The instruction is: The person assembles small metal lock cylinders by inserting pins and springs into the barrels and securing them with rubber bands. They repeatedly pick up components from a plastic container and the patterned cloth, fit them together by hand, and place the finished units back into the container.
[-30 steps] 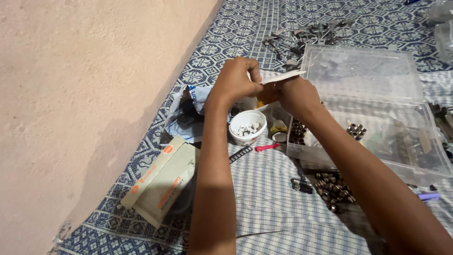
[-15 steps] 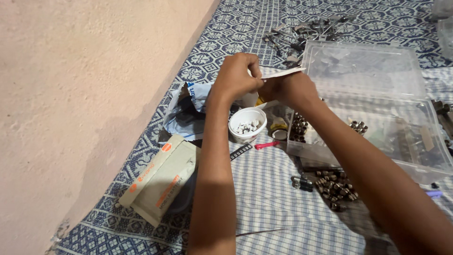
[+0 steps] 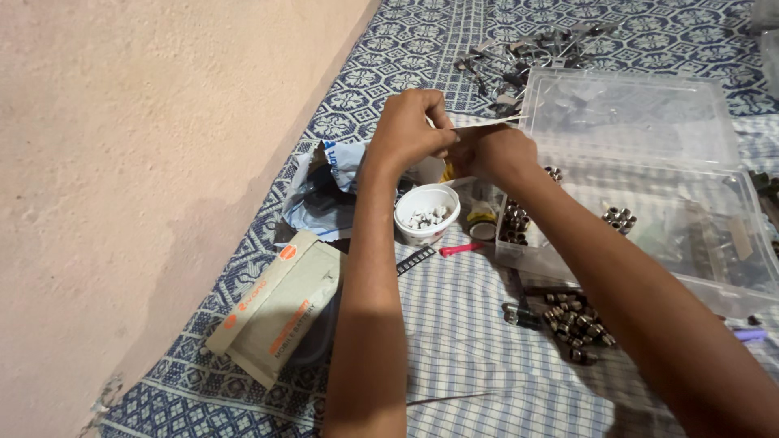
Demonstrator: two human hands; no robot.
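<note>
Above white bowl (image 3: 426, 212), both hands (image 3: 454, 142)

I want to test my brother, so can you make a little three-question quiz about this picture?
1. True or false: the white cup is empty.
2. What do both hands hold? A) a thin flat strip B) a spoon C) the pink pen
3. What lies right of the cup on the cloth?

Key:
1. False; small pieces sit in it.
2. A; the left hand and right hand pinch the strip.
3. The pink pen.
</note>
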